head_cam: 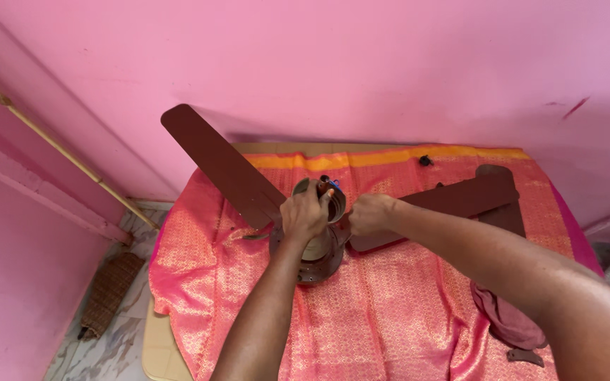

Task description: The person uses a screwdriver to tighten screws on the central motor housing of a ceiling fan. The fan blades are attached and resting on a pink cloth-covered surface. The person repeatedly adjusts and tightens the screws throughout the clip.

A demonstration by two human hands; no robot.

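Observation:
A brown ceiling fan motor (315, 262) sits on a table draped in an orange-pink patterned cloth (390, 317). My left hand (305, 212) grips the motor's upper housing from above. My right hand (370, 214) is closed at the motor's right side, where a brown blade (460, 200) meets it. Another brown blade (217, 162) sticks up and out to the far left, past the table edge. A further brown blade (506, 212) lies under the right one.
Pink walls close in at the back and left. A thin wooden stick (58, 144) leans along the left wall. A woven mat (107, 293) lies on the marble floor at left. A crumpled pink rag (506, 317) and a small dark part (426, 161) rest on the cloth.

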